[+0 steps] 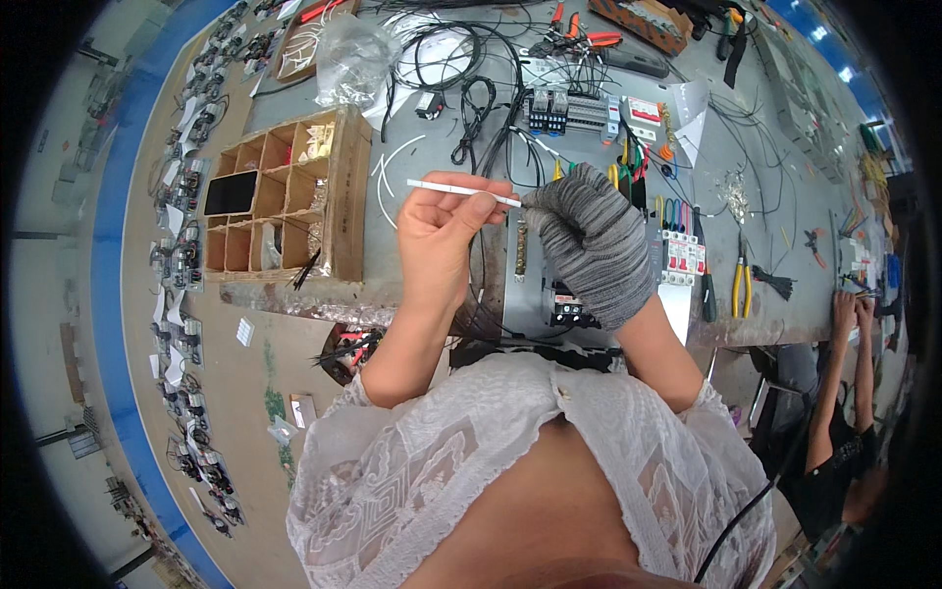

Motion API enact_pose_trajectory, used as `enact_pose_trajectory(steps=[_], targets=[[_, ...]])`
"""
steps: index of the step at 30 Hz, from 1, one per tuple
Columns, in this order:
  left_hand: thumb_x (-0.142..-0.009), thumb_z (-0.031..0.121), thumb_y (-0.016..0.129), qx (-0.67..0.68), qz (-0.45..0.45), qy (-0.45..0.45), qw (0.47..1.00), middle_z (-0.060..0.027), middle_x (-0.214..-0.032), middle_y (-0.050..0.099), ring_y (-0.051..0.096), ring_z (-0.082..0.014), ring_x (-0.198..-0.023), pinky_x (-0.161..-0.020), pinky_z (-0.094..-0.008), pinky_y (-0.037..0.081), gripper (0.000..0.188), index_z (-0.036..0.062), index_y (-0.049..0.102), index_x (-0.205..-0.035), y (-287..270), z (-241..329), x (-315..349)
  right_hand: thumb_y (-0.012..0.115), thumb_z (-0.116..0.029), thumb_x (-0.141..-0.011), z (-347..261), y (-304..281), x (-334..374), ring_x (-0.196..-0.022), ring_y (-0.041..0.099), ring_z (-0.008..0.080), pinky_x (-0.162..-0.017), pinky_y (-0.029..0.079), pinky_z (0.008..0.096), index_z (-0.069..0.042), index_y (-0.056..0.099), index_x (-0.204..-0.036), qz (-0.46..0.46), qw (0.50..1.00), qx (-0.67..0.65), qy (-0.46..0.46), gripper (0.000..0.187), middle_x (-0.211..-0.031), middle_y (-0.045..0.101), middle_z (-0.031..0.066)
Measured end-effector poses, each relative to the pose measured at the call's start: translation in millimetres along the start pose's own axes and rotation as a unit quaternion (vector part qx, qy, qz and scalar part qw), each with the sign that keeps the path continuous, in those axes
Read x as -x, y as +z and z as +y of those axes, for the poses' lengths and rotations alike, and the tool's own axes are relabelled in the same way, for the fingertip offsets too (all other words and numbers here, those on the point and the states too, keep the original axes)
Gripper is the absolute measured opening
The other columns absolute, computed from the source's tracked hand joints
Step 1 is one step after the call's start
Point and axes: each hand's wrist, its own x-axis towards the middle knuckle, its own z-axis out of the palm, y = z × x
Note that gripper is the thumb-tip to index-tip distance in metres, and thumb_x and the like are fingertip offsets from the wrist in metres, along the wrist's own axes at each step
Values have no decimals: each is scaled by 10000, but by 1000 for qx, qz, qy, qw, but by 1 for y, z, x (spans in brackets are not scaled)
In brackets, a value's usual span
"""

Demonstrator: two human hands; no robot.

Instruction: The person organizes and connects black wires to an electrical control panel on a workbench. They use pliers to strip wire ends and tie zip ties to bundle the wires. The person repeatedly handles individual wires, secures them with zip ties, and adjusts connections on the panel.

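The bare left hand [442, 221] pinches a slim white tube [456, 189] between thumb and fingers, the tube's inner end pointing between three and four o'clock. There, the right hand [594, 255], in a grey striped knit glove [613, 231], curls close to that end; whether it grips anything I cannot tell. Both are over the grey counter [378, 260]. From the left hand, a compartmented cardboard box [350, 196] sits at nine o'clock and a clear plastic bag [355, 61] at eleven. From the right hand, a row of terminal blocks [589, 111] lies at twelve, a white circuit breaker [682, 252] with red levers just beside at three, and yellow-handled pliers [742, 285] towards four.
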Motion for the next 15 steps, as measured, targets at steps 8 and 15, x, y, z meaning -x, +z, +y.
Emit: enact_pose_trajectory(steps=[8, 15], targets=[[-850, 95, 636, -39, -58, -3, 998, -40, -884, 581, 541, -101, -745, -662, -213, 426, 106, 34, 578, -915, -2, -5, -1, 664, -117, -796, 5, 2, -3, -709, 611, 244, -656, 488, 311, -14, 636, -907, -44, 998, -53, 11, 154, -817, 625, 114], [-899, 131, 570, 266, 120, -25, 956, -22, -836, 535, 488, -85, -693, -600, -212, 406, 83, 48, 563, -905, -5, 5, -9, 637, -136, -805, -9, 1, 4, -699, 612, 296, -630, 488, 352, -12, 618, -902, -51, 993, -104, 21, 158, -810, 628, 163]])
